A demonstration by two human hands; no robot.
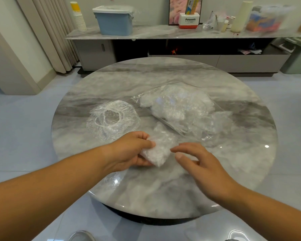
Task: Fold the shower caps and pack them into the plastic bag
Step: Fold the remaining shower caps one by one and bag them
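**Work surface:** round marble table [163, 192], seen from the head camera.

**Item 1:** 1 folded shower cap [159, 151], a compact white bundle at the near centre of the table.
- It lies between the 2 hands.
- The left hand [130, 151] grasps it, with fingers and thumb curled round its left end.
- The right hand [201, 164] is released and holds nothing, its fingers spread and loosely extended.
- The right index fingertip sits just beside the bundle's right edge. Contact cannot be confirmed.

**Item 2:** 1 unfolded shower cap [111, 119], lying opened out on the table with its gathered elastic rim facing up.
- It is just beyond the left hand and not touching it.

**Item 3:** the plastic bag [179, 108], lying flat and at a slant, beyond the right hand and apart from both hands.
- It holds a heap of crumpled white caps. The number cannot be told.
- Its near edge comes close to the far tip of the held bundle.

**Item 4:** clear crumpled plastic [217, 124], lying against the bag's right side.
- Whether it is a separate cap or part of the bag cannot be told.

**Background:** a low sideboard [163, 33] against the wall carries a blue lidded box [114, 21] and a stack of paper cups [78, 18].
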